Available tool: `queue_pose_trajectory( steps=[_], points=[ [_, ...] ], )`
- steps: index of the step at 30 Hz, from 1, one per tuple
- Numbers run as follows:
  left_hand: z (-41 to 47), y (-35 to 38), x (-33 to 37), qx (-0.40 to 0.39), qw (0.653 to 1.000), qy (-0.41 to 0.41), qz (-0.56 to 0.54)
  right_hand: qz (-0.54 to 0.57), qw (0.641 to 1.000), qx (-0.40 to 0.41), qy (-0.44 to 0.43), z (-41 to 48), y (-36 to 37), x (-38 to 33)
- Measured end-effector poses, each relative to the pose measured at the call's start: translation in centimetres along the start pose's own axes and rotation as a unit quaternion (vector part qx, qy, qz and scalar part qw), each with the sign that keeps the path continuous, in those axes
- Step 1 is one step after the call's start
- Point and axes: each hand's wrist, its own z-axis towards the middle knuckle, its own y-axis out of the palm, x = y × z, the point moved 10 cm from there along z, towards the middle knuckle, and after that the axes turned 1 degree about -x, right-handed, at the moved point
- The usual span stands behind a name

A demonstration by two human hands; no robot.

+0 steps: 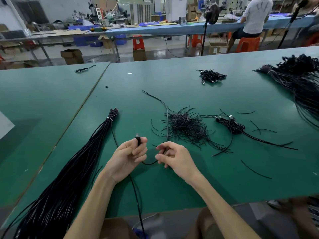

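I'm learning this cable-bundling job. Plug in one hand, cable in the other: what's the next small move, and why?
Probably slide the right hand along the cable and fold a first loop back to the left hand, which pinches the plug. Only a short slack arc joins the hands, the rest lies uncoiled across the table, and a coiled cable lies by the pile of ties.

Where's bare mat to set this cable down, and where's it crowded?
Bare: the left table, beyond the tied cable bundle; the near edge beside the right hand, this side of the stray tie; the strip between the far small pile and the tie pile. Crowded: tie pile through the coiled cables to the big bundle.
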Motion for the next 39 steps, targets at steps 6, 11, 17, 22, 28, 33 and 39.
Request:
queue_pose_trajectory(
  steps=[6, 11, 17, 22, 28, 33, 39],
  points=[
    [0.1, -0.5, 0.3, 0.013, 1.0, 0.019, 0.014, -0.007, 1.0, 0.003, 0.003, 0.0, 0.2, 0.0],
    [-0.2, -0.1, 0.9, -0.001, 0.999, 0.034, 0.004, -0.036, 0.999, 0.002, -0.002, -0.1, 0.3, -0.1],
    [-0.3, -0.5, 1.8, 0.026, 0.995, 0.061, -0.071, -0.1, 0.992, 0.069, -0.043, -0.1, -0.5, -0.8],
    [-0.4, -1.3, 2.1, 0.063, 0.989, 0.076, -0.11, -0.26, 0.944, 0.165, -0.118, -0.8, -1.7, -2.3],
    [-0.6, -0.7, 1.9, 0.046, 0.988, 0.066, -0.129, -0.261, 0.955, 0.103, -0.101, -0.3, -0.6, -1.8],
    [-0.6, -0.9, 2.2, 0.064, 0.986, 0.074, -0.133, -0.206, 0.966, 0.135, -0.082, -0.4, -1.8, -1.5],
    [-0.8, -1.1, 2.5, 0.088, 0.986, 0.085, -0.109, -0.226, 0.958, 0.142, -0.1, -0.7, -1.6, -2.0]
  ],
)
